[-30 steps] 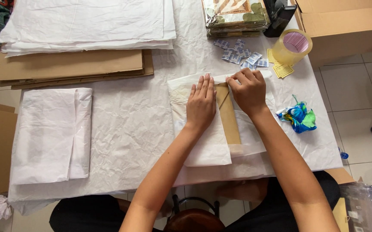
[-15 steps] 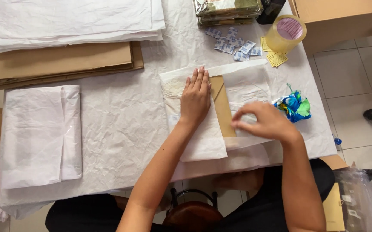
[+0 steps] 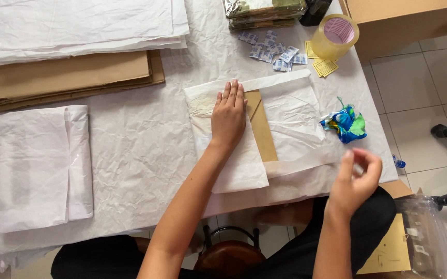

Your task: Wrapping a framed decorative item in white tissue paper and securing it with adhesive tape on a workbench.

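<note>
My left hand [image 3: 228, 114] lies flat, fingers together, on a parcel of white tissue paper [image 3: 234, 155] folded around a brown cardboard piece [image 3: 265, 129] in the middle of the table. The right flap of tissue [image 3: 293, 119] lies spread to the right of the cardboard strip. My right hand [image 3: 355, 181] hovers off the table's near right corner, fingers loosely curled, holding nothing I can see. A crumpled blue, green and yellow wrapper [image 3: 345, 124] lies just beyond it on the table.
A wrapped white bundle [image 3: 42, 165] sits at the left. Flat cardboard sheets [image 3: 68, 77] and stacked white paper [image 3: 79, 26] lie at the back left. A tape roll [image 3: 336, 35], small sachets [image 3: 272, 51], foil packs [image 3: 265, 11] and a cardboard box [image 3: 404, 20] are at the back right.
My right hand has left the parcel's top edge and drawn back toward me, off the near right of the table. My left hand stays pressed on the tissue.
</note>
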